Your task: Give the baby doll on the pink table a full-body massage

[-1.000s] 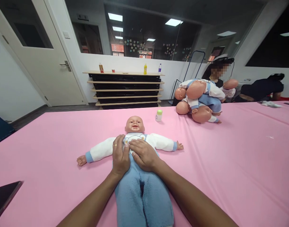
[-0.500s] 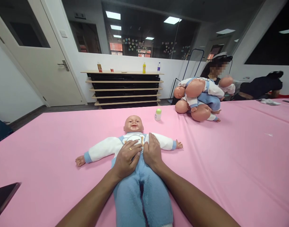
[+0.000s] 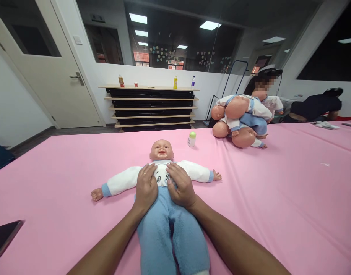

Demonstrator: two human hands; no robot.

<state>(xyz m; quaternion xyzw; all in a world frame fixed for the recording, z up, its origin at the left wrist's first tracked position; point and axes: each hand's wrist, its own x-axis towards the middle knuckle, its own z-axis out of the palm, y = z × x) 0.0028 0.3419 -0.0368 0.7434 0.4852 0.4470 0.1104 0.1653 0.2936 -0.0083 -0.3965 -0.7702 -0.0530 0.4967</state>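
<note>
A baby doll lies on its back in front of me, head away from me and arms spread wide. It wears a white top with a printed animal face and fuzzy light-blue trousers. My left hand rests on the left side of its chest, fingers laid flat and a ring on one finger. On the other side of the chest lies my right hand, its fingers extended over the cloth. Between my hands the printed face shows. A small white bottle with a green cap stands beyond the doll's outstretched arm.
Pink sheeting covers the table. Several dolls are piled at the back right, near a person in a headset. Another person bends over farther right. A dark flat device lies at the left edge.
My hands have moved apart on the doll's chest, the left one shifting left and turning more upright. The printed face between them is now uncovered. The person behind has moved a doll slightly.
</note>
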